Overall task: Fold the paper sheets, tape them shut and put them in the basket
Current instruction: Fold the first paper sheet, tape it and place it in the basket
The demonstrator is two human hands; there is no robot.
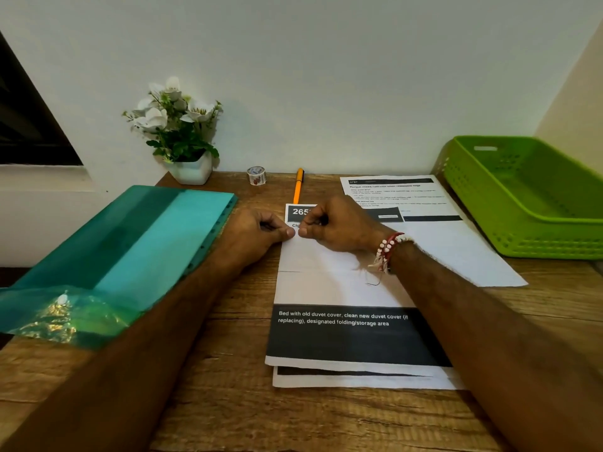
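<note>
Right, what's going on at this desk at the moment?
A person is folding a printed sheet on the wooden desk: left hand and right hand pinch its folded-over edge, thumbs almost meeting. The tape roll stands untouched at the back, another sheet lies flat to the right, and no paper shows in the green basket.

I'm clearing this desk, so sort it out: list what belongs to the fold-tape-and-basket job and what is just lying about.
For the job: folded white printed paper sheet; flat white printed sheet beside it; small roll of clear tape; green plastic basket.
Lying about: orange pen; white pot of white flowers; teal plastic folder.
</note>
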